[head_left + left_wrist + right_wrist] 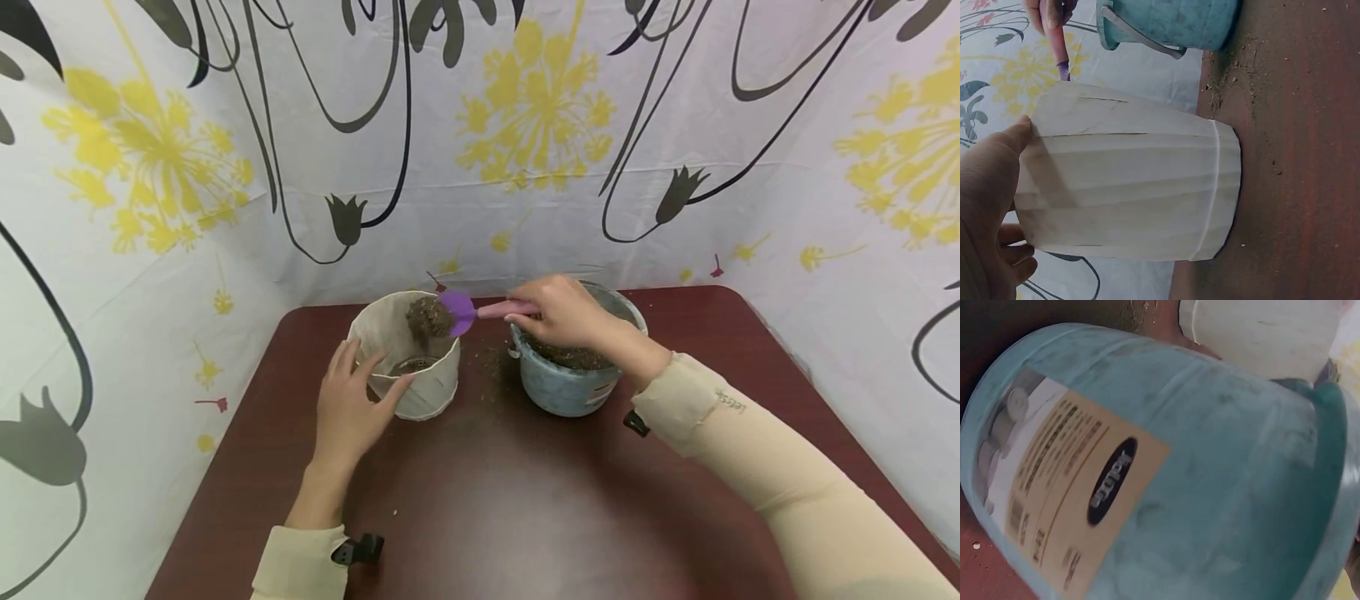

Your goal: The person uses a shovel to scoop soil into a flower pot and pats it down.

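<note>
My right hand [564,312] grips the pink handle of a small garden trowel [459,312] with a purple blade. A clump of dark soil [429,319] sits on the blade, over the mouth of a white pleated plant pot [427,395]. Some soil trails below the clump inside the pot. My left hand [351,412] holds the pot's near left rim, its thumb and fingers spread around it; the left wrist view shows the thumb on one side and curled fingertips on the other. Under my right forearm stands a blue bucket [558,385] with soil inside.
Loose soil crumbs [491,371] lie on the dark red table [480,500] between the pot and bucket. The bucket has a grey handle [1141,34] and a printed label [1085,481]. A patterned cloth [480,225] hangs behind and at both sides.
</note>
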Demonstrator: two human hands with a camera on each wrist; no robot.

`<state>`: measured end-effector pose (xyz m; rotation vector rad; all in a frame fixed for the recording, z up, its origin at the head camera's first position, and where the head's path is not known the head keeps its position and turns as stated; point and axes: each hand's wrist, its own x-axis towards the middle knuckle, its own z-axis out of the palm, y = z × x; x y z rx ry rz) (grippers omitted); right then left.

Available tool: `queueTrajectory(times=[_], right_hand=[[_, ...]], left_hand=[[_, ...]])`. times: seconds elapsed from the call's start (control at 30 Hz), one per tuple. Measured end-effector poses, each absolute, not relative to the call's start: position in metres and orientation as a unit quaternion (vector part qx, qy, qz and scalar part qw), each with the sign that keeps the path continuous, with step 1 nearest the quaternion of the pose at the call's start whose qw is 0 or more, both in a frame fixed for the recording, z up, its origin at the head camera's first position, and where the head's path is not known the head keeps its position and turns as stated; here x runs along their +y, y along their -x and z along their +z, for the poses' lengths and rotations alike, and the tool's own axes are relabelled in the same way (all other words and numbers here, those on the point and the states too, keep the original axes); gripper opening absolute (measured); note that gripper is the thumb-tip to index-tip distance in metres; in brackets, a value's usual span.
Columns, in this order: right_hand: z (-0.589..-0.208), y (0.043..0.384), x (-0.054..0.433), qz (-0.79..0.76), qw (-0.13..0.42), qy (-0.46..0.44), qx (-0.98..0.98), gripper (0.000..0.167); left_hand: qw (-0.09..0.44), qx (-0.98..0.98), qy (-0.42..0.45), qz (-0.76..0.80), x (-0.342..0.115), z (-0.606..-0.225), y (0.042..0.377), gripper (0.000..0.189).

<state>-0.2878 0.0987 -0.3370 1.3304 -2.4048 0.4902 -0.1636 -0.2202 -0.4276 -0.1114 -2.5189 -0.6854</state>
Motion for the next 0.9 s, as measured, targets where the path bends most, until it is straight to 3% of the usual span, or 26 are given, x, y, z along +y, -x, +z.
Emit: queueTrajectory(times=[0.3,0.5,0.7,0.9], right_hand=[[-0.346,0.285,0.083,0.115,0.296,-0.497,-0.807,0.008],[-0.352,0.282,0.08,0.094,0.373,-0.535,-0.753,0.015],[-0.354,0.28,0.081,0.092,0.376,-0.54,-0.747,0.017],[-0.353,0.28,0.088,0.15,0.329,-0.487,-0.795,0.018]], left_hand=[[0.27,-0.923,0.035,-0.272,-0.22,-0.435,0.163,0.062],[0.289,-0.912,0.035,-0.288,-0.217,-0.439,0.163,0.057],[0.295,-0.908,0.034,-0.295,-0.216,-0.44,0.163,0.054],[0.31,-0.904,0.035,-0.292,-0.217,-0.442,0.164,0.055]])
